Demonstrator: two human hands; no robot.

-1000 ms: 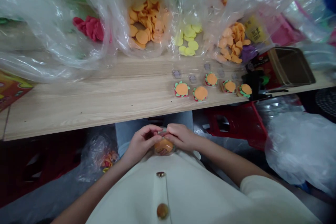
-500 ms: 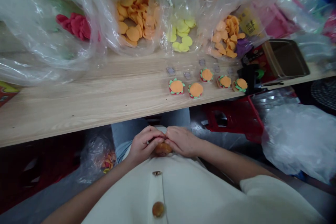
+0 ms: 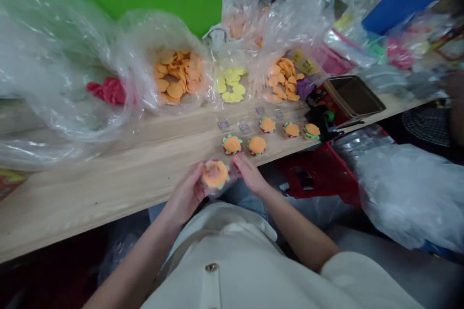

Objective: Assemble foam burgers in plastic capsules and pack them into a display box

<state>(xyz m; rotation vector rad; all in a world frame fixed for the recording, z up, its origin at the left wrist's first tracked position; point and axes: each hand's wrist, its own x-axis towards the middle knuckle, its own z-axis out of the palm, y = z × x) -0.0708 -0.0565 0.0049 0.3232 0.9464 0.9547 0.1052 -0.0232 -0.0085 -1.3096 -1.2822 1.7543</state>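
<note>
A toy burger (image 3: pixel 215 174) with an orange top and green edges, in what looks like clear plastic, is between my hands at the table's front edge. My left hand (image 3: pixel 186 194) grips its left side. Against the right side of the wrapping, my right hand (image 3: pixel 250 174) has its fingers close together; the image is slightly blurred there. Just beyond, several similar burgers stand on the wooden table (image 3: pixel 137 174), among them one with green leaves (image 3: pixel 232 145) and one farther right (image 3: pixel 311 131). Small clear packets (image 3: pixel 244 128) lie behind them.
Open plastic bags along the back hold red pieces (image 3: pixel 110 91), orange pieces (image 3: pixel 176 77), yellow pieces (image 3: pixel 232 85) and more orange pieces (image 3: pixel 284 79). A brown box (image 3: pixel 357 96) stands at right. Below are a red crate (image 3: pixel 321 174) and a white plastic bag (image 3: pixel 409 188).
Both hands have risen from my lap to the table edge, bringing the burger up with its orange top now showing. The view has tilted upward, showing more of the green panel.
</note>
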